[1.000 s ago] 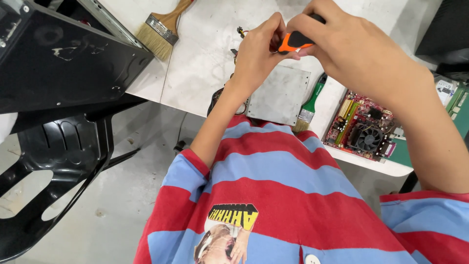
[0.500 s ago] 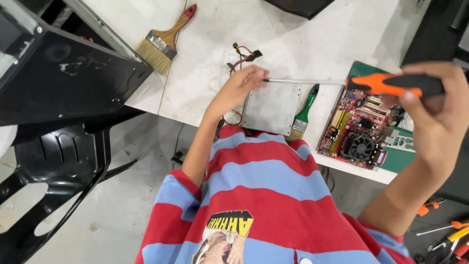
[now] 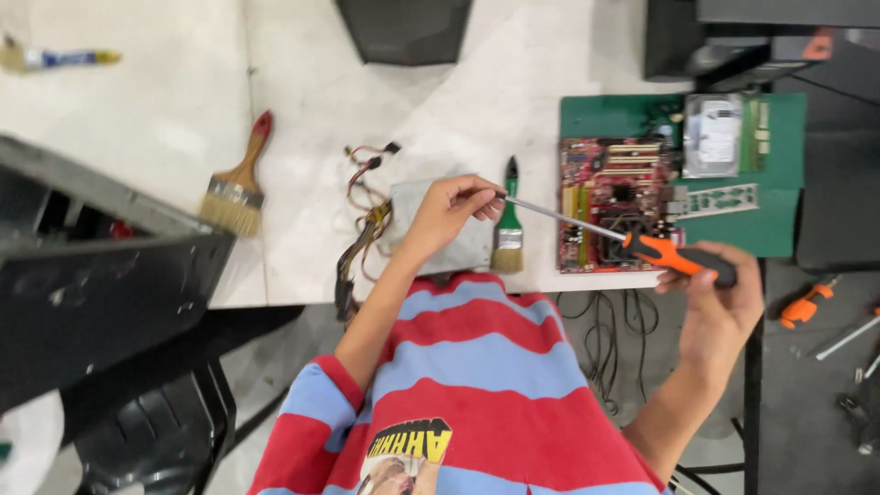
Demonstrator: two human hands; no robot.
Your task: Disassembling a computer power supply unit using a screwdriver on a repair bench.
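My right hand grips the orange and black handle of a long screwdriver held over the table's front edge. Its metal shaft runs up and left to my left hand, whose fingertips pinch the tip. Under my left hand lies a grey metal power supply box with a bundle of coloured cables at its left side. A small green-handled brush lies just right of the box.
A red motherboard and a silver drive rest on a green mat. A wooden brush lies at left beside a black computer case. Orange-handled tools lie on the floor at right. A black chair stands below.
The view has shifted, showing more of the table. My right hand dropped lower with the screwdriver, now slanted. My left hand lifted from the box to pinch the screwdriver's tip.
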